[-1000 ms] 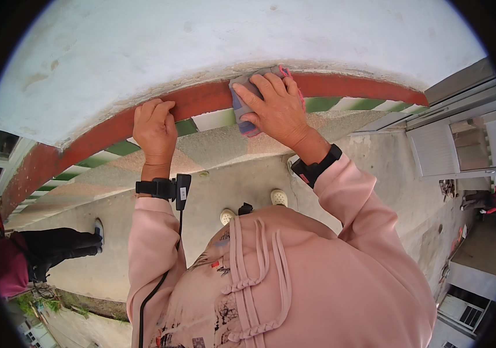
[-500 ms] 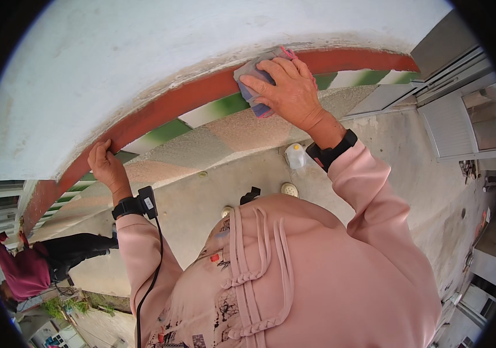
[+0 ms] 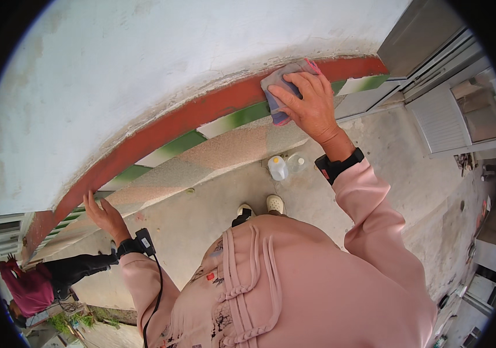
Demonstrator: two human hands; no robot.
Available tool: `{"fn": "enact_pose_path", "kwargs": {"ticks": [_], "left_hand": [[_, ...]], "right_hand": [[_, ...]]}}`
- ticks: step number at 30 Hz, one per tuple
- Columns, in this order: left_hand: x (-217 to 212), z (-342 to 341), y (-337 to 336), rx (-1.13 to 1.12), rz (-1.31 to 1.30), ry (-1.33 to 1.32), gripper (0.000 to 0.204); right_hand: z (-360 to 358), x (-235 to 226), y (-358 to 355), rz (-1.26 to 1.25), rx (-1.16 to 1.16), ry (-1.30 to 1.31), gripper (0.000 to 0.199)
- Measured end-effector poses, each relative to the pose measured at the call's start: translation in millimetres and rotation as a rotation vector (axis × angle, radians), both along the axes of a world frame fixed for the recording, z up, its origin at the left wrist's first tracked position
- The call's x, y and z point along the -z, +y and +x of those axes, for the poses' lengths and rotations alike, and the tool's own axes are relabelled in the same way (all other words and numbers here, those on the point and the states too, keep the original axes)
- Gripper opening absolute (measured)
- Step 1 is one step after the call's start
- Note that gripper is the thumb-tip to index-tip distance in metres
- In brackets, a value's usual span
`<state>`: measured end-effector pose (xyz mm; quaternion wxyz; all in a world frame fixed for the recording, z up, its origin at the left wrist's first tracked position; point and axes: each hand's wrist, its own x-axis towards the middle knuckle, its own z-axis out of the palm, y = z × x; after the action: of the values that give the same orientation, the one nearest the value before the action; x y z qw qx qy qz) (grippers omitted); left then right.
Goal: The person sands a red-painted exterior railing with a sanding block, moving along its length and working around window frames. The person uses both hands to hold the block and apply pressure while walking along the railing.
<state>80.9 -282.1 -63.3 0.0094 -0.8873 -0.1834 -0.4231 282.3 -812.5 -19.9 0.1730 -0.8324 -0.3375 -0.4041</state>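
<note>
Slid right along red ledge, clamping grey cloth under right hand with curled fingers — holding left hand by its edge with fingers parted, perhaps touching.

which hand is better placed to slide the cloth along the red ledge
Likely the right hand: it has the cloth under its fingers, on the red ledge. The left hand holds no cloth and is well apart from it.
</note>
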Motion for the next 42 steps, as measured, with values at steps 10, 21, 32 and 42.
{"fn": "enact_pose_path", "kwargs": {"ticks": [10, 21, 32, 42], "left_hand": [[201.5, -73.1, 41.3, -0.074, -1.317, 0.457, 0.018], [234.8, -102.5, -31.9, -0.163, -1.832, 0.783, 0.016], [224.1, -60.6, -111.6, -0.239, -1.802, 0.655, 0.013], [230.1, -26.9, -173.7, 0.15, -1.661, 0.835, 0.014]], "right_hand": [[-8.3, -1.5, 3.8, 0.025, 0.074, 0.0, 0.059], [-12.7, -2.9, 8.3, 0.024, 0.109, 0.056, 0.053], [12.8, -2.6, -56.7, 0.046, 0.028, -0.023, 0.05], [44.1, -10.0, -175.6, 0.032, 0.131, 0.093, 0.055]]}}
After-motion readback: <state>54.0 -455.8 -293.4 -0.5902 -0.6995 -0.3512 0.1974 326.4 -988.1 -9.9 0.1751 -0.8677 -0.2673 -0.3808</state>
